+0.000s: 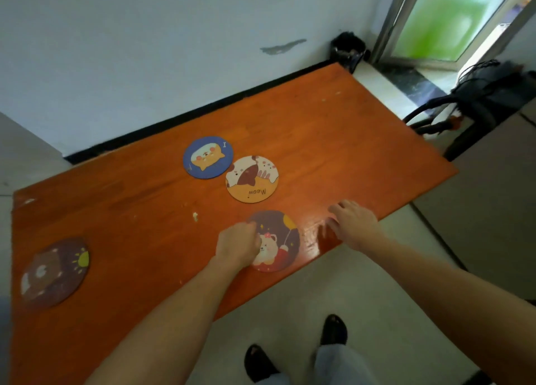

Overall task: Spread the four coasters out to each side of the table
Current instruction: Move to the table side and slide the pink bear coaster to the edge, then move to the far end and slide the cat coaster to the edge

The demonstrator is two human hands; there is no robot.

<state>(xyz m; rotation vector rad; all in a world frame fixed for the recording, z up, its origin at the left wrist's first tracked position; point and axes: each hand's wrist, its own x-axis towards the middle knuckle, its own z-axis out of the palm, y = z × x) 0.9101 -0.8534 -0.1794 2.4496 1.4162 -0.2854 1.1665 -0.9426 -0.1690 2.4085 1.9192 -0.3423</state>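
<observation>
Head view: left hand (238, 246) grip closed on bear coaster (280, 244); right hand (353, 225) grip open.

Orange table (333, 129); four round coasters (251, 179) on it.

Orange wooden table (333, 129), glossy, scuffed in spots, pushed against a pale wall (145, 50) marked with grey scrapes. Black baseboard (203, 110) along the wall's foot. Light tiled floor (290, 312). Glass door (443, 19) at upper right, green-lit, over a dark stone threshold (412, 79). Black bin (348, 49) in the corner. Black fan (487, 94) just beside the table's right end.
</observation>
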